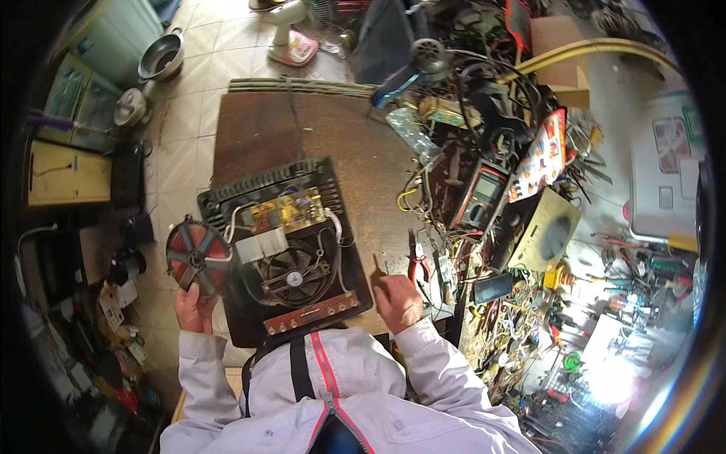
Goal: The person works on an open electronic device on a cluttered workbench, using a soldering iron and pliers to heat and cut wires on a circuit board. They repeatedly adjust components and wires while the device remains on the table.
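Off the left edge of an opened induction cooker (234,318), my left hand (196,309) grips a round coil (198,257) by its lower rim. The coil has reddish windings under dark spokes. Inside the black housing sit a yellowish circuit board (283,212), a pale heat sink (262,245), a black fan (294,278) and a reddish-brown button strip (311,312) along the near side. My right hand (398,301) rests by the cooker's right edge with fingers curled; what they hold, if anything, is hidden. Just beyond it lie red-handled pliers (418,269).
The cooker stands on a brown wooden table (348,151). To its right are a multimeter (482,198), a blue hot-air tool (401,79), a speaker panel (546,231) and tangled wires. A metal pot (161,57) is on the tiled floor at far left.
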{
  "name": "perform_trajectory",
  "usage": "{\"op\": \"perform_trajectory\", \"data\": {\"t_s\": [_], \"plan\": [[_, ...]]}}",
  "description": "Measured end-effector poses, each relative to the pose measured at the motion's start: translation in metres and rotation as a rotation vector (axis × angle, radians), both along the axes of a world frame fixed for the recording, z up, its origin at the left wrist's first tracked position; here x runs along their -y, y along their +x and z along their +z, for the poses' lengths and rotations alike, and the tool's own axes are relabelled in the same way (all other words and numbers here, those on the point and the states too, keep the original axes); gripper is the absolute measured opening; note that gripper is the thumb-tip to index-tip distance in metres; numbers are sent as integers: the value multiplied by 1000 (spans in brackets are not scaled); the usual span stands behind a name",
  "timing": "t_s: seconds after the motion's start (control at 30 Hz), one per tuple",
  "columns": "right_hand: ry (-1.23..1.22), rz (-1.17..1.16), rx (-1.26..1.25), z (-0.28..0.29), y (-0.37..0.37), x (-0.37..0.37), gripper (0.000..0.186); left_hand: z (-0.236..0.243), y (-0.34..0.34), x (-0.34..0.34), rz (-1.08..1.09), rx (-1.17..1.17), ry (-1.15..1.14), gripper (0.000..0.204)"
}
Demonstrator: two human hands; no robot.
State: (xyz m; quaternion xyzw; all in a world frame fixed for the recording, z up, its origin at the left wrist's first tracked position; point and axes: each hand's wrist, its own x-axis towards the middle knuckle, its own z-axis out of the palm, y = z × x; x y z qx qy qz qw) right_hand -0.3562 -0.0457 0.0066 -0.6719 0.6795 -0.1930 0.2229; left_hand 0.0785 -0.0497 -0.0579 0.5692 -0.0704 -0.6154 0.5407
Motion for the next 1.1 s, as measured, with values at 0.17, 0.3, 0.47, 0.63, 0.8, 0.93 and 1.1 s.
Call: {"op": "perform_trajectory", "data": {"t_s": [0.17,0.3,0.47,0.63,0.8,0.93,1.1], "plan": [[77,-267,7,-20,-53,-28,20,22,-13,-4,10,-61,8,18],[49,-280,-11,-38,-73,-21,20,23,-22,-15,-9,-93,67,11],[-22,-295,-3,-51,-88,24,17,20,-34,-35,3,-92,231,8],[-49,-197,-2,-47,-92,72,14,38,-70,-46,58,-123,273,12],[-13,-145,53,-59,-90,76,15,45,-83,-51,88,-175,272,14],[-146,-147,16,-63,-100,118,13,42,-102,-55,162,-399,319,16],[-159,-220,-70,-80,-102,184,20,21,-107,-65,108,-368,362,21]]}}
